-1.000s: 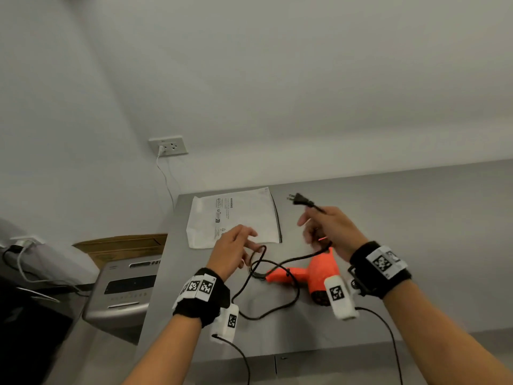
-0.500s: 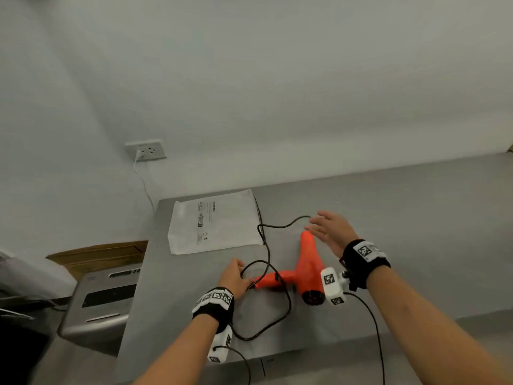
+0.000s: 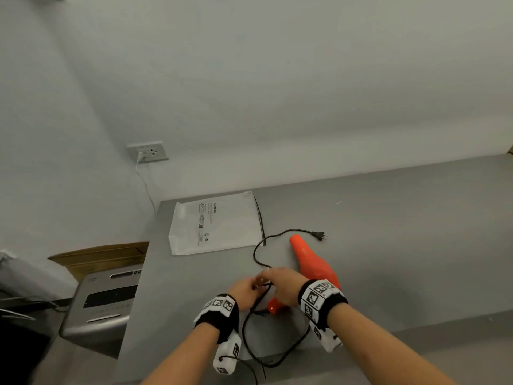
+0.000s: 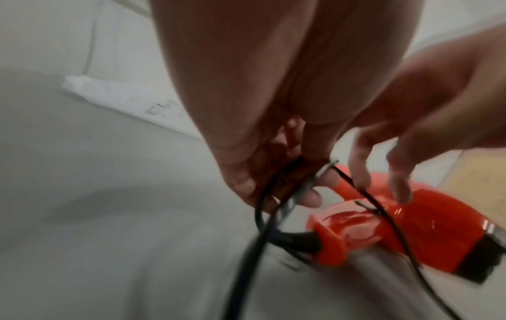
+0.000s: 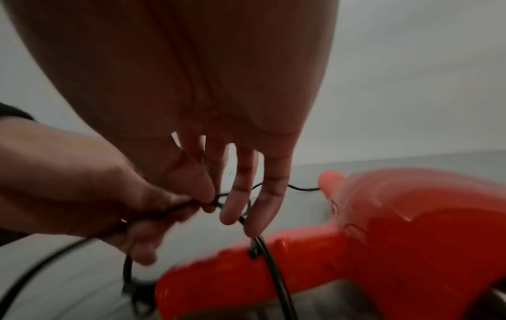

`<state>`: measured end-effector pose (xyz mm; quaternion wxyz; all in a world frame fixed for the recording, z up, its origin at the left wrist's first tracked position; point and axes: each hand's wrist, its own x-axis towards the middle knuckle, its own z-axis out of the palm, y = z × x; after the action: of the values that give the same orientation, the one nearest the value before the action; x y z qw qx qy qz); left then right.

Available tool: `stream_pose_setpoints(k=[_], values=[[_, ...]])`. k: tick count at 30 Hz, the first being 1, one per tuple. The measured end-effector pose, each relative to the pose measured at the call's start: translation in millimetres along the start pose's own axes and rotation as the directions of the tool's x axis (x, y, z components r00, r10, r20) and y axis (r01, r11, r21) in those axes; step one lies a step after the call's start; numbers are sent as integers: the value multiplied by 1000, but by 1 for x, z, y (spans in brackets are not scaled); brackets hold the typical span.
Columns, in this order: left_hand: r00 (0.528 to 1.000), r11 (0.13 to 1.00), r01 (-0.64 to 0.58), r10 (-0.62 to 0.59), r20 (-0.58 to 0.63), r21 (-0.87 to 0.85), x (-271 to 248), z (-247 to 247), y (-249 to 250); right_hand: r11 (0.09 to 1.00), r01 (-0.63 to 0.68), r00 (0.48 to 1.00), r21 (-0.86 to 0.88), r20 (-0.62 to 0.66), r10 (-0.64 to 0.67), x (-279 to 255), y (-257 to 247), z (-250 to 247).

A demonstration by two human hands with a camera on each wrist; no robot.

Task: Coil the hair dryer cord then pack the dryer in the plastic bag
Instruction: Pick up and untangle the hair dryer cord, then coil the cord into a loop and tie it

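Pinching black cord [image 3: 256, 254], left hand [image 3: 244, 291] beside dryer [image 3: 311, 262]

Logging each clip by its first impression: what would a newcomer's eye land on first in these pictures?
The bright orange hair dryer lies on the grey table, nozzle pointing away, the only strong colour. Just in front of it the two hands meet over its black cord: the left hand grips gathered strands while the right hand pinches the cord beside it. Behind lies the flat white plastic bag, with the plug loose past the nozzle.
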<state>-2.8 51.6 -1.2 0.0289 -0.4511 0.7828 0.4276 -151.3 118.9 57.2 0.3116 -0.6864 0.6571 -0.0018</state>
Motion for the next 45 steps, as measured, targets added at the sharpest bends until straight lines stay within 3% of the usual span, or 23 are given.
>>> stream_pose_setpoints(k=[4, 8, 9, 10, 12, 13, 14, 18, 21, 23, 25, 27, 29, 32, 34, 37, 39, 42, 45], values=[[984, 926, -118, 60, -169, -359, -21, -32, 15, 999, -38, 994, 7, -107, 39, -7, 13, -22], [965, 776, -212, 69, -255, -594, -49, -72, 42, 996, -27, 938, 80, -342, 53, -14, 46, -71], [963, 739, -227, 75, -257, -634, -55, -81, 47, 992, -39, 894, 121, -439, 89, -15, 58, -84], [962, 712, -239, 84, -258, -661, -60, -89, 51, 985, -63, 816, 160, -560, 143, -16, 71, -97], [956, 685, -265, 95, -277, -679, -69, -101, 60, 952, -144, 612, 271, -732, 301, -21, 96, -121], [951, 683, -276, 94, -294, -677, -73, -105, 66, 933, -178, 541, 312, -761, 358, -24, 105, -131], [947, 680, -285, 91, -308, -675, -76, -108, 71, 922, -210, 521, 324, -761, 386, -26, 110, -138], [936, 656, -314, 92, -339, -687, -84, -113, 89, 945, -298, 703, 138, -637, 315, -33, 82, -146], [932, 630, -334, 111, -344, -701, -86, -111, 100, 940, -340, 686, 0, -684, 248, -43, 34, -145], [929, 616, -349, 131, -345, -706, -88, -110, 106, 990, -140, 661, -13, -745, 84, -42, 4, -141], [926, 593, -365, 151, -346, -718, -88, -108, 112, 970, 188, 729, 151, -683, -35, -38, -26, -132], [921, 548, -383, 162, -355, -744, -89, -106, 114, 858, 317, 836, 404, -546, -52, -32, -45, -122], [916, 483, -398, 163, -366, -780, -90, -107, 112, 819, 317, 855, 479, -518, -27, -24, -45, -112], [922, 425, -387, 167, -350, -818, -92, -109, 103, 838, 245, 826, 487, -558, 83, -10, -25, -92], [929, 392, -369, 188, -319, -843, -92, -104, 100, 859, 167, 850, 485, -512, 124, -4, -18, -73], [928, 373, -373, 173, -331, -850, -95, -97, 102, 949, 89, 928, 302, -372, 31, -3, -27, -42], [926, 351, -376, 151, -345, -857, -94, -98, 103, 983, 90, 952, 160, -302, -39, -13, -37, -33], [923, 345, -384, 133, -360, -857, -88, -103, 101, 986, 128, 964, -109, -221, -150, -35, -47, -39], [927, 395, -372, 119, -355, -840, -86, -108, 99, 928, 223, 952, -299, -137, -273, -68, -58, -67]])
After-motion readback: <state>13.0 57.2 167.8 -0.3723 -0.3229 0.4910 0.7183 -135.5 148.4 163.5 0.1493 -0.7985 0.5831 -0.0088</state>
